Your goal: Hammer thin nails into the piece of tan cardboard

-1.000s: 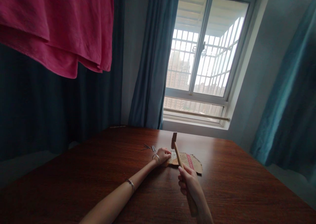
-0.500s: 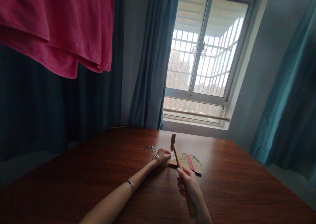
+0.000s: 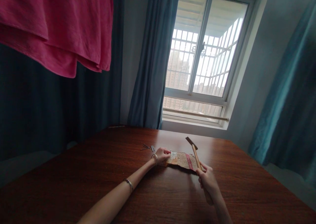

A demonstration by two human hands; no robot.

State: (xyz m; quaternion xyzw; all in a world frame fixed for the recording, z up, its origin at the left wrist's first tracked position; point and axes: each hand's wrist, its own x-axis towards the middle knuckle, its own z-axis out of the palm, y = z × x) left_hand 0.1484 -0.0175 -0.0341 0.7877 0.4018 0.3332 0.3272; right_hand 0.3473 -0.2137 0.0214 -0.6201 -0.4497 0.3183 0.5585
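Observation:
My right hand (image 3: 207,178) is wrapped round the wooden handle of a hammer (image 3: 197,161). Its head is raised above the right part of a flat tan board (image 3: 181,161), which has rows of small dark dots and a pink band. At the board's left end, my left hand (image 3: 163,155) is closed in a pinch, its fingertips round what looks like a thin nail standing on the board. Just beyond that hand, several loose nails (image 3: 152,148) lie on the wooden table (image 3: 138,194).
A window (image 3: 195,62) and a blue curtain (image 3: 148,66) are behind the table's far edge. Pink cloth (image 3: 81,30) hangs at upper left. Another blue curtain (image 3: 278,112) hangs at the right.
The hammer has swung to the right, away from the left fingertips, and its head is tilted now. My left hand has stayed at the board's left end.

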